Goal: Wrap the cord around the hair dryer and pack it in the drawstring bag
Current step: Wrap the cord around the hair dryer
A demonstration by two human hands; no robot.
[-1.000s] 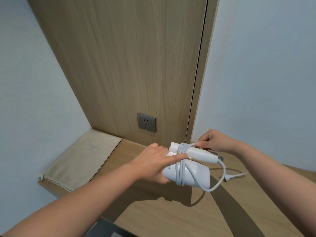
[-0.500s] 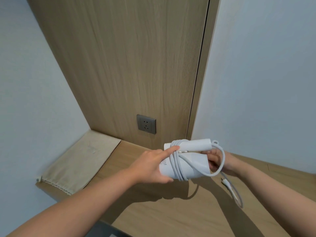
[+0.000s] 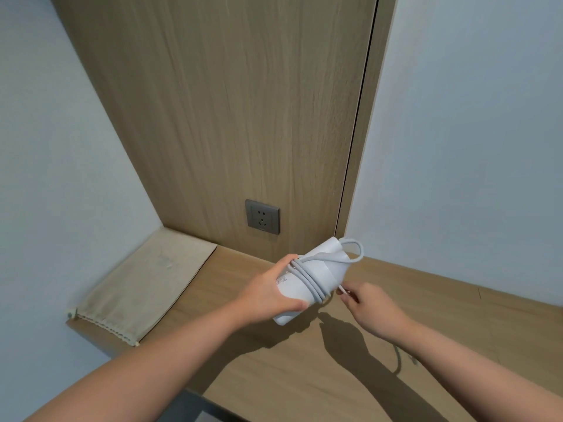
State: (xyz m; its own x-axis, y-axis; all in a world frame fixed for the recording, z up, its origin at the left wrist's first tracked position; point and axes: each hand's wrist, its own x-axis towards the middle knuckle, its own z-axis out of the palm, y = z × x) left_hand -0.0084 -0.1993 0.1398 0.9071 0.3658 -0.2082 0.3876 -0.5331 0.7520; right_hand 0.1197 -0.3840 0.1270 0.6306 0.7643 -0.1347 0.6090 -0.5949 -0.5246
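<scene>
So, fingers first: the left hand (image 3: pixel 268 296) is curled round the body of the white plastic folding hair dryer (image 3: pixel 316 269), thumb underneath on the near side and fingers (image 3: pixel 288 261) hooked over the top, right up against the wraps. The right hand (image 3: pixel 370 306) sits at about 4 o'clock from the dryer, fingertips pinched narrow on a bit of the pale grey rubbery power cord (image 3: pixel 307 277) where it comes off the lower edge. The cord goes round the middle of the dryer in a few tight turns side by side, and there's a loose loop sticking out at the far end, roughly 1 o'clock. The tail of the cord lies on the light wood countertop (image 3: pixel 457 315) out at 5 o'clock, half hidden behind the right forearm and too blurry to make out the plug. The dryer is held tilted, up off the counter, with its shadow underneath. The flat beige cloth drawstring bag (image 3: pixel 146 284) lies at 9 o'clock in the left corner against the white wall (image 3: pixel 61 162), well apart from the dryer, gathered mouth towards the near edge. A grey square wall socket (image 3: pixel 262 216) is at 11 o'clock on the wood-grain back panel (image 3: pixel 228 102).
</scene>
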